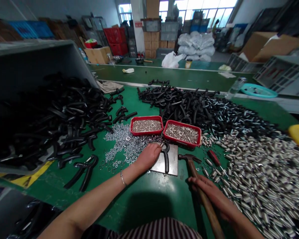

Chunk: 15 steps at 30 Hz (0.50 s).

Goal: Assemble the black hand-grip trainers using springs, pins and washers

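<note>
A green counter (119, 205) carries everything; at its left a grey crate (82, 61) lies tipped with its mouth toward a spill of black parts. A heap of metal cylinders (264, 176) covers the right side. The left arm reaches forward and inward, the left hand (150, 155) back up, its fingers bunched at the black clamp. The right arm comes in from the lower right, the right hand (209, 189) wrapped closed around the wooden handle of a hammer (206, 202), which slants away and to the left; the flat face of its head points left, just beside the metal plate (173, 161), its claw right. Beyond the plate sit two red trays (181, 143) of small metal pieces. On the plate lies the black clamp (166, 161), ring end away from the person, its visible leg pointing back toward them, so its long axis runs near to far; the hand partly covers the rest. A red-handled screwdriver (213, 157) angles toward the person and the right. A red sign (138, 24) on the pillar bears pale writing too small to read. A thin bracelet (123, 178) circles the left wrist.
</note>
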Available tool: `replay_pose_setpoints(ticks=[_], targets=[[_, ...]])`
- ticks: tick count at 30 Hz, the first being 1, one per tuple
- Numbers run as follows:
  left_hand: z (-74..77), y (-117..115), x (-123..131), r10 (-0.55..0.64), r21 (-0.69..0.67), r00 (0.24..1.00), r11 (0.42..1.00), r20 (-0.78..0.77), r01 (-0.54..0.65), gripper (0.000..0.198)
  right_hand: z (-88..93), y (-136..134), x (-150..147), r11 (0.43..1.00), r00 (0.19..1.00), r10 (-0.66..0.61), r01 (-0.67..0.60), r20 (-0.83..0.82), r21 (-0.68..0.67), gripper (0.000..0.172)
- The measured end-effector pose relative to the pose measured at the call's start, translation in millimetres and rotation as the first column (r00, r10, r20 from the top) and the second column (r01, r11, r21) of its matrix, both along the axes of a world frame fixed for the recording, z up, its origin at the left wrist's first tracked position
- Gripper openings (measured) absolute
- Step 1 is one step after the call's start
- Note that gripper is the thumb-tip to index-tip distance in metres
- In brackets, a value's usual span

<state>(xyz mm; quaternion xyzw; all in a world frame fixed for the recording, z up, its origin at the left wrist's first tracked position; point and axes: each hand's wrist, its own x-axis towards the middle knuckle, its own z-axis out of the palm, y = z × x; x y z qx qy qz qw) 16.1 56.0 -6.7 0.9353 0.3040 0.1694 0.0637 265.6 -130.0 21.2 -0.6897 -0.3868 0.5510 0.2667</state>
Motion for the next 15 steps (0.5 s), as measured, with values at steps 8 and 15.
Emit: replay_pose_setpoints(ticks=[8, 15], targets=[[14.2, -51, -13, 0.32, -0.018, 0.944, 0.946, -0.073, -0.322, 0.034, 40.8, 27, -7, 0.952, 0.967, 0.174, -0.213, 0.184, 0.219, 0.036], [17.1, -55, -8, 0.277, -0.065, 0.933, 0.952, -0.229, -0.299, 0.014, 49.3, 67, -27, 0.839, 0.785, 0.222, -0.457, 0.579, 0.296, 0.035]])
